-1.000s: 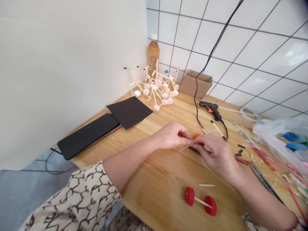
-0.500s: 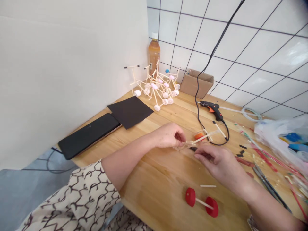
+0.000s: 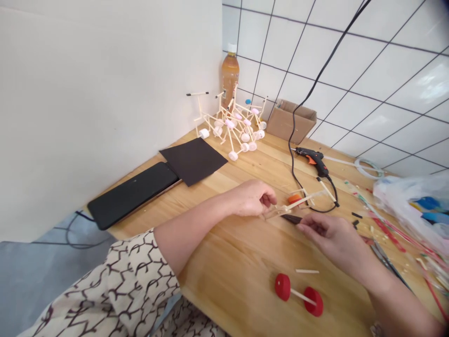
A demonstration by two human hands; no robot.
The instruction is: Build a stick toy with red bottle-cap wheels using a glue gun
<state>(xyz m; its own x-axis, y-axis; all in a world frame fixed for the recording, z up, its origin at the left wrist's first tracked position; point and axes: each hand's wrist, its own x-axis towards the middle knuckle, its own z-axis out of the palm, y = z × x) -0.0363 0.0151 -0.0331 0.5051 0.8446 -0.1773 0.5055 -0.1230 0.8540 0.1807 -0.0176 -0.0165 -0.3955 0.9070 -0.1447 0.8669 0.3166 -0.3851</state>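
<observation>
The left hand (image 3: 253,197) is closed in a pinch on the end of a small stick frame (image 3: 291,204), near the middle of the picture, and an orange cap (image 3: 294,199) sits by it. The right hand (image 3: 333,238) has just pulled back from the frame, so the left hand alone has it now. The right hand's fingers (image 3: 308,225) are at the end of a thin black strip (image 3: 291,218), but I cannot tell if that grip is closed on it. Red wheels on a stick (image 3: 282,287) lie on the worktop (image 3: 224,267) at the bottom, near a loose stick (image 3: 307,271). A hot glue gun (image 3: 312,157) lies above the hands, and stick models with white wheels (image 3: 228,126) stand in the far corner.
</observation>
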